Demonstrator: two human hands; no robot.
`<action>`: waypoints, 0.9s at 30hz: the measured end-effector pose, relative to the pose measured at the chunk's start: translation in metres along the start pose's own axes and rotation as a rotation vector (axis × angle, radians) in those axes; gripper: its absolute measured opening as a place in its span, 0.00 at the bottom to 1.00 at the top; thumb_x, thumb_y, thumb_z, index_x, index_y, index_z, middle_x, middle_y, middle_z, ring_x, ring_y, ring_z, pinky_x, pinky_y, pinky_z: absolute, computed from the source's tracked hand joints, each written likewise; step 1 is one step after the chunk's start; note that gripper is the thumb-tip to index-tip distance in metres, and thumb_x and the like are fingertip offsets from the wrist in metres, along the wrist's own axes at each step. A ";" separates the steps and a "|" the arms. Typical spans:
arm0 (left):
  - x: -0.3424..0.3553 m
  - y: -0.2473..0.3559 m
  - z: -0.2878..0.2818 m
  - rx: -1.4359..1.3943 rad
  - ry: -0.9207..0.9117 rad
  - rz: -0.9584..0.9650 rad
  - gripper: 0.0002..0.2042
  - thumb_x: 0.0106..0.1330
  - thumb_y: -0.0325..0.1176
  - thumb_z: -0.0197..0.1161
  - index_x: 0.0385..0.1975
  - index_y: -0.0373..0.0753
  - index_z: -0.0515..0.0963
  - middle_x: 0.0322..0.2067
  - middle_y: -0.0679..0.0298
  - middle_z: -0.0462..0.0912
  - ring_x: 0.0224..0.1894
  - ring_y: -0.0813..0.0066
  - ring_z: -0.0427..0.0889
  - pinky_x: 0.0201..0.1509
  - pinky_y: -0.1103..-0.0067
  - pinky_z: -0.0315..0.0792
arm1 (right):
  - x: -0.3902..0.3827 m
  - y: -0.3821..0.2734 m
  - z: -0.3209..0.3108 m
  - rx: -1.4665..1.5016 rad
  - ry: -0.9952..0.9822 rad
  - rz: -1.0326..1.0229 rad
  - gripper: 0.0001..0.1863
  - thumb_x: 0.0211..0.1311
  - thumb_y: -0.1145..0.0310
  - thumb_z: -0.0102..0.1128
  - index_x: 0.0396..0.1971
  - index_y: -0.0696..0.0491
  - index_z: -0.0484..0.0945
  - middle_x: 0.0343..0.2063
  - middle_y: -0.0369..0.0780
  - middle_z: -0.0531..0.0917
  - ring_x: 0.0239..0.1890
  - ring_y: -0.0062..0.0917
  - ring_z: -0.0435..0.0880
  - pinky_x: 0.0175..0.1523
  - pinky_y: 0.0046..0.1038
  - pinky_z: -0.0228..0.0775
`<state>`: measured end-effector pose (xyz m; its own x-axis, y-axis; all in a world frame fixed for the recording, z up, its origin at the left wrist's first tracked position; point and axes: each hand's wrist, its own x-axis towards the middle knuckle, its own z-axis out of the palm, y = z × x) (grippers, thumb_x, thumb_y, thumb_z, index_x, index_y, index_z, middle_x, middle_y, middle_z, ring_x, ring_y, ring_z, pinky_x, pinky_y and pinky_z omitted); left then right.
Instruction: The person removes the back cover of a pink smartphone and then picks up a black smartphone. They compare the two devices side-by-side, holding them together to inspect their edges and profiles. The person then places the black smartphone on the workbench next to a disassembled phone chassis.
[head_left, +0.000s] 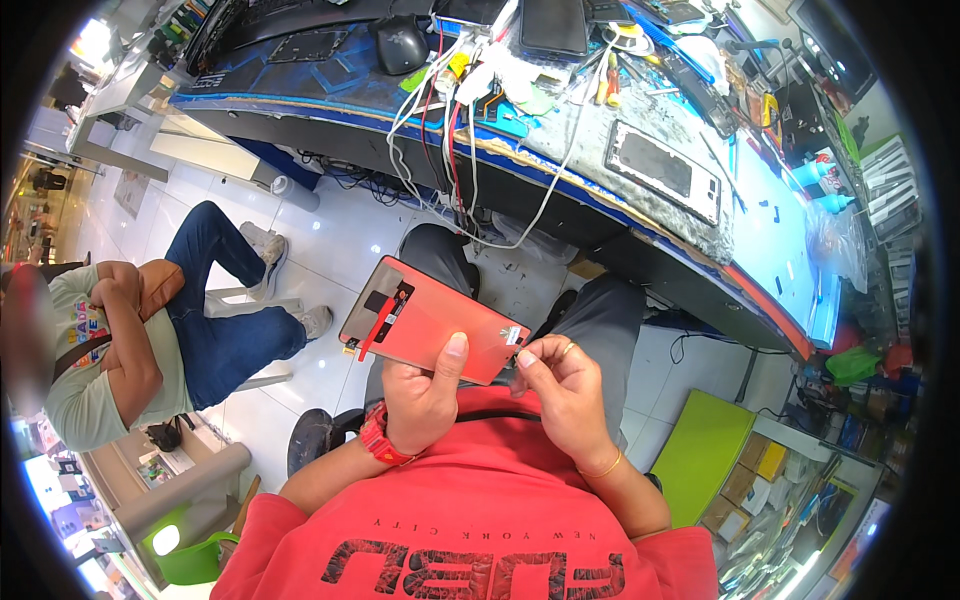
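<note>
"Red panel (pixel 432 318): where was it?"

"Above your lap, your left hand (pixel 422 405) clamped on it, your right hand (pixel 567 392) pinching its corner."

"Finished?"

"Seemingly midway: you held it up, the corner apparently unfinished."

Cluttered workbench (pixel 320 129) with black mouse (pixel 400 45), white cables (pixel 437 70), flat phone-shaped panel (pixel 663 168)

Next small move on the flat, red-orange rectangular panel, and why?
Probably a slow, light test pull with the bare right hand: its fingertips gather at the right end of the red-orange panel, by the small white label, while the bare left hand grips the panel, thumb on top. What sits between them is unclear.
</note>
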<state>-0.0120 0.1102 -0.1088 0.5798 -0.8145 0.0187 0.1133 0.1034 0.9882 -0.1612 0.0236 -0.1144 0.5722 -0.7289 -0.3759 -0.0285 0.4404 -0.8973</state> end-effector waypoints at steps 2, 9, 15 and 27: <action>0.001 0.001 0.000 0.015 -0.005 0.005 0.08 0.76 0.29 0.55 0.42 0.31 0.79 0.37 0.66 0.84 0.37 0.84 0.79 0.41 0.83 0.72 | 0.000 0.001 0.000 0.002 0.010 -0.018 0.07 0.72 0.71 0.57 0.35 0.60 0.75 0.28 0.34 0.80 0.28 0.13 0.78 0.36 0.18 0.72; 0.001 -0.009 -0.002 0.080 -0.014 0.020 0.08 0.76 0.28 0.55 0.41 0.31 0.79 0.36 0.66 0.83 0.36 0.84 0.78 0.40 0.83 0.72 | -0.004 -0.002 0.002 0.022 0.015 -0.077 0.06 0.71 0.74 0.57 0.34 0.61 0.75 0.27 0.33 0.76 0.27 0.13 0.76 0.35 0.18 0.71; 0.005 -0.009 0.000 0.068 0.000 -0.025 0.09 0.76 0.28 0.54 0.37 0.31 0.80 0.31 0.66 0.83 0.31 0.84 0.78 0.34 0.83 0.72 | -0.007 -0.004 0.004 -0.003 0.018 -0.107 0.05 0.70 0.75 0.57 0.34 0.61 0.75 0.28 0.33 0.76 0.27 0.13 0.76 0.34 0.17 0.70; 0.005 -0.015 0.003 0.069 -0.021 -0.112 0.11 0.76 0.32 0.55 0.40 0.30 0.81 0.32 0.66 0.85 0.32 0.84 0.79 0.36 0.82 0.73 | -0.010 -0.007 0.005 -0.032 0.013 -0.179 0.04 0.68 0.78 0.58 0.32 0.62 0.75 0.29 0.35 0.76 0.27 0.13 0.77 0.34 0.17 0.70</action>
<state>-0.0134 0.1033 -0.1230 0.5496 -0.8306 -0.0895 0.1200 -0.0276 0.9924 -0.1629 0.0299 -0.1030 0.5602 -0.8007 -0.2122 0.0466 0.2863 -0.9570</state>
